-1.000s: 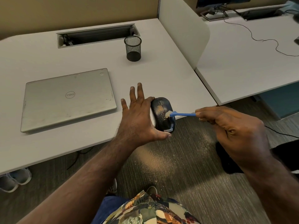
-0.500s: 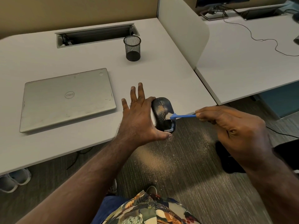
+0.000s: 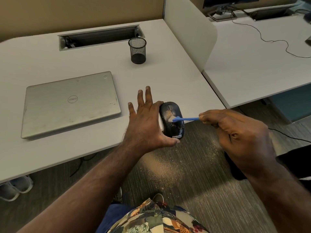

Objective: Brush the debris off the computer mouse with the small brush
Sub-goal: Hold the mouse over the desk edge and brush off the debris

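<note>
A black computer mouse point(image 3: 174, 127) sits at the front edge of the white desk point(image 3: 101, 73), speckled with tan debris on its top. My left hand point(image 3: 146, 125) holds it between index finger and thumb, the other fingers stretched out over the desk. My right hand point(image 3: 235, 132) pinches the handle of a small blue brush point(image 3: 185, 119). The brush's white bristles rest on the middle of the mouse's top.
A closed silver laptop point(image 3: 70, 103) lies left of the mouse. A black mesh pen cup point(image 3: 137, 50) stands behind, near a cable slot point(image 3: 101, 37). A white divider point(image 3: 190, 31) separates a second desk point(image 3: 260, 64) on the right. Tan debris dusts the carpet point(image 3: 168, 165) below.
The brush bristles have shifted slightly leftward and up across the mouse's top. My left hand keeps the same hold on the mouse.
</note>
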